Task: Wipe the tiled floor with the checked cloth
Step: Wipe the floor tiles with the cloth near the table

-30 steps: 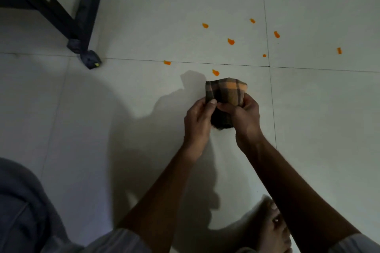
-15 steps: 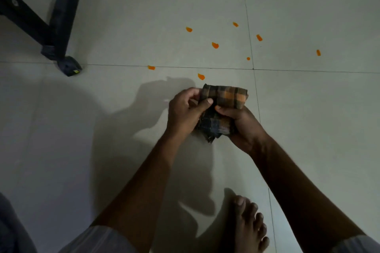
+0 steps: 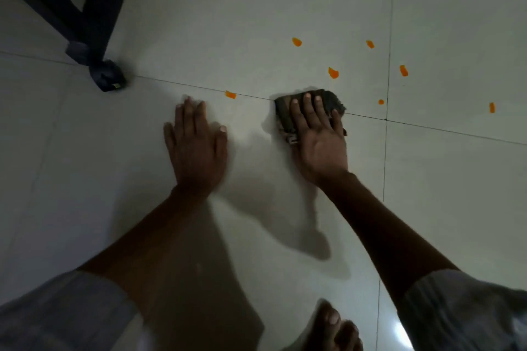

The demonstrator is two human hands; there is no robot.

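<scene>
A: What is the right hand (image 3: 319,137) doing?

B: It lies flat, fingers straight and spread, pressing the folded checked cloth (image 3: 330,101) down on the tiled floor (image 3: 456,208). The cloth sits under the fingers and front of the palm; its dark edges show past the fingertips and to the left of the hand.

A: And the left hand (image 3: 195,148)?

B: Released, palm down on the bare tile, fingers straight, holding nothing. It is well to the left of the cloth and apart from it.

A: What lies around the right hand?

B: Orange scraps (image 3: 333,72) are scattered on the tile beyond its fingertips and off to its right. One more orange scrap (image 3: 230,94) lies on the grout line between the two hands, near the left edge of the cloth. None touches the cloth as far as I can see.

A: Anything in the way?

B: A dark furniture leg (image 3: 107,78) stands beyond the left hand, up and to its left, well apart from the cloth. Nearer than the right wrist, a bare foot (image 3: 336,328) rests on the floor at the bottom edge. Pale sleeves (image 3: 467,310) cover both upper arms.
</scene>
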